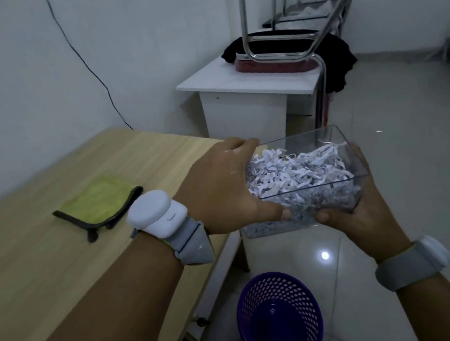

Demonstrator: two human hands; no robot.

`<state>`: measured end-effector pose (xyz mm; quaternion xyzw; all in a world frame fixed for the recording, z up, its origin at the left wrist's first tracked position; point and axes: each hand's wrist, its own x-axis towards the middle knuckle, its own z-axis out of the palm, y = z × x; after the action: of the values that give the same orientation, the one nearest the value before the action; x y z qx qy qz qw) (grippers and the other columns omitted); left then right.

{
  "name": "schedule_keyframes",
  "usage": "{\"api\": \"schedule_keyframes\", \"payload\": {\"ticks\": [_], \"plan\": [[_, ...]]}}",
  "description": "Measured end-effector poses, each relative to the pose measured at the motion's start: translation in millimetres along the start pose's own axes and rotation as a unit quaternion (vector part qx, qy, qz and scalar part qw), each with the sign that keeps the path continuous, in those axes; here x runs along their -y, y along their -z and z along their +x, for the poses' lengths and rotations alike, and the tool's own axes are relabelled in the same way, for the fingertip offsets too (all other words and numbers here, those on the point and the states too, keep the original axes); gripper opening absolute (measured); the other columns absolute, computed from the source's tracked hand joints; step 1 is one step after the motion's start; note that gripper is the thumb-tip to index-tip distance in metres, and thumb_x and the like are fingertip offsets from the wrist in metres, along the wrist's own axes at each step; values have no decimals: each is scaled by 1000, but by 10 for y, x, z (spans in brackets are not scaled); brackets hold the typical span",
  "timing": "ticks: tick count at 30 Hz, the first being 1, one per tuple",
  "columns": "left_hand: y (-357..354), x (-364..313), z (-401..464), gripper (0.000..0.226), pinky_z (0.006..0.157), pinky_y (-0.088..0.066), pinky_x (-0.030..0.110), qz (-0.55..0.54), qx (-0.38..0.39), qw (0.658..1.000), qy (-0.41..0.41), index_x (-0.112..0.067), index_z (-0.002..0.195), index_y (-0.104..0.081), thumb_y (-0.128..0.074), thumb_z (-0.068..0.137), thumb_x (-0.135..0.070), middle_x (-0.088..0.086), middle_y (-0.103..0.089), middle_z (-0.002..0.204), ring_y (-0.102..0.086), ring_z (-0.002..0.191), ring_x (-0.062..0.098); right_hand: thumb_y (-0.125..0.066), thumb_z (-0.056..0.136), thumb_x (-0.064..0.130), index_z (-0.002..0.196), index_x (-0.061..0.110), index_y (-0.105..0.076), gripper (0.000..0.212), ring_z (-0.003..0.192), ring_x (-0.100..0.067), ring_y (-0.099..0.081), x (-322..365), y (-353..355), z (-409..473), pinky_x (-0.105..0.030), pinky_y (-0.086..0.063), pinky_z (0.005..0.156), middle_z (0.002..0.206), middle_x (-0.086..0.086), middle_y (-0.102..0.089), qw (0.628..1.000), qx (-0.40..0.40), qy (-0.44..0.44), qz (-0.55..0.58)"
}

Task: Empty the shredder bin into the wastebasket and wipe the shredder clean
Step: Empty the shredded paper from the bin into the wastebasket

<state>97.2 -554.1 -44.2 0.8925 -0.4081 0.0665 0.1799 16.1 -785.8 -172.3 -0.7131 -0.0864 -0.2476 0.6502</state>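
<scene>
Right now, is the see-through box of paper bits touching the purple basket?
Apart. The head view shows the clear bin held up in both hands, left hand and right hand, with bare floor visible between it and the purple wastebasket below.

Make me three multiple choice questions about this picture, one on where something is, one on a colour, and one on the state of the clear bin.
1. Where is the wastebasket?
A. On the wooden desk
B. On the floor below the bin
C. On the white cabinet

2. What colour is the cloth on the wooden desk?
A. Yellow-green
B. Red
C. White

3. What state is the clear shredder bin in?
A. Empty and upside down
B. Set down on the floor
C. Held up and full of paper shreds

Answers:
1 B: the purple basket stands on the tiles beside the desk, beneath the held bin.
2 A: the cloth is yellow-green with a dark edge.
3 C: the left hand and right hand grip the bin, shredded paper still inside.
</scene>
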Motion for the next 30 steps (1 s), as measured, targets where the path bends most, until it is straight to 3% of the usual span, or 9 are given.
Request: {"api": "schedule_keyframes", "payload": {"ticks": [3, 6, 10, 13, 20, 23, 25, 28, 30], "plan": [[-208, -56, 6, 111, 93, -27, 22, -13, -2, 1000, -3, -21, 147, -41, -76, 58, -77, -4, -49, 145, -45, 125, 14, -83, 64, 19, 152, 14, -17, 110, 128, -16, -54, -235, 33, -254, -24, -53, 91, 148, -3, -47, 993, -61, -59, 81], [-412, -75, -2, 115, 96, -30, 24, -27, 25, 999, 9, -22, 150, -36, -74, 58, -80, -4, -46, 148, -44, 129, 16, -91, 61, 37, 145, 7, -35, 105, 127, -34, -53, -430, -81, -502, -40, -51, 97, 139, -14, -56, 967, -53, -132, 210], [-668, -84, -38, 115, 97, -37, 27, -55, 44, 997, 24, -22, 150, -36, -76, 58, -79, -6, -47, 145, -46, 126, 15, -87, 69, 29, 140, 22, -50, 80, 130, -33, -51, -602, -253, -708, -44, -49, 98, 142, -12, -54, 910, -10, -209, 358], [-808, -95, -96, 115, 99, -37, 28, -69, 53, 996, 30, -23, 150, -36, -75, 57, -78, -7, -47, 145, -46, 126, 15, -82, 77, 24, 142, 19, -48, 73, 134, -39, -44, -690, -359, -781, -51, -43, 104, 147, -17, -48, 874, -1, -232, 426], [-1039, -36, -167, 119, 111, -31, 31, -23, 113, 993, 14, -18, 155, -25, -63, 65, -86, -4, -37, 153, -36, 136, 16, -76, 83, 21, 149, 17, -36, 77, 139, -42, -36, -966, -356, -908, -54, -37, 109, 153, -20, -37, 836, -15, -266, 479], [-1089, -6, -193, 114, 122, -17, 43, 30, 93, 995, -24, -12, 151, -34, -52, 69, -89, 3, -44, 149, -33, 141, 24, -77, 82, 22, 149, 17, -35, 79, 138, -41, -38, -1114, -328, -1016, -54, -37, 109, 152, -21, -38, 824, -16, -282, 492], [-1098, 29, -205, 111, 123, -9, 51, 58, 93, 994, -25, -13, 150, -37, -44, 71, -91, 5, -42, 152, -24, 148, 27, -81, 77, 25, 145, 17, -43, 78, 135, -41, -42, -1219, -307, -1117, -56, -39, 108, 149, -20, -44, 830, -39, -302, 467], [-1147, 105, -224, 109, 123, -6, 54, 84, 114, 990, -15, -13, 150, -36, -41, 74, -91, 6, -37, 156, -15, 151, 27, -84, 74, 23, 145, 13, -41, 84, 132, -42, -46, -1410, -268, -1277, -56, -44, 103, 145, -22, -48, 838, -75, -343, 418], [-1192, 146, -233, 107, 123, -6, 53, 90, 123, 988, -19, -14, 150, -37, -42, 76, -90, 7, -36, 157, -15, 152, 27, -80, 77, 18, 141, 12, -47, 72, 128, -42, -50, -1576, -258, -1393, -55, -47, 100, 141, -22, -52, 848, -98, -365, 371]]}}
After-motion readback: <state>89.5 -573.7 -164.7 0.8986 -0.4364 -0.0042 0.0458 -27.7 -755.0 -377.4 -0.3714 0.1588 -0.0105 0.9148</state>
